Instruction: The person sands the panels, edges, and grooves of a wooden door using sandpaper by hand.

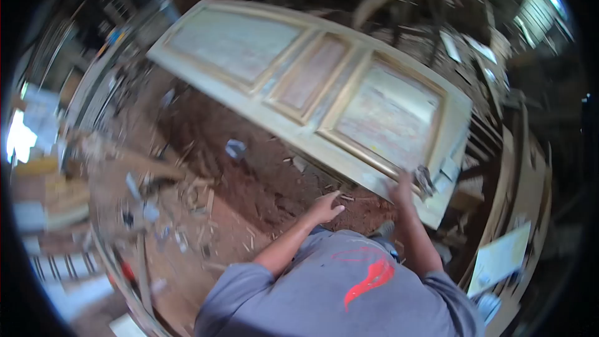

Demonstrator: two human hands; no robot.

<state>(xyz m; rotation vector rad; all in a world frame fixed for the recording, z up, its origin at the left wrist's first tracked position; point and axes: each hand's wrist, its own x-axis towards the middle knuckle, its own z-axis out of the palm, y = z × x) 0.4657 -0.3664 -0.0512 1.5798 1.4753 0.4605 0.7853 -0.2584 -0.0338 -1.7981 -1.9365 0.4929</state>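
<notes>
A pale panelled wooden door (312,123) lies flat in front of me, slanting from the upper left to the lower right. It has several recessed panels framed by brown moulding. My left hand (327,208) hangs short of the door's near edge, fingers stretched out and apart, holding nothing visible. At the door's near right end, my right hand (402,188) is over the surface, beside a small dark crumpled piece (425,181) that may be cloth. Blur hides how its fingers are set and whether they touch that piece.
Wood scraps and shavings (187,193) litter the brown floor (243,193) at left. Long boards (508,187) stand at right near a pale flat panel (500,258). More timber pieces lie behind the door. A blue-white scrap (235,148) is on the ground below the door.
</notes>
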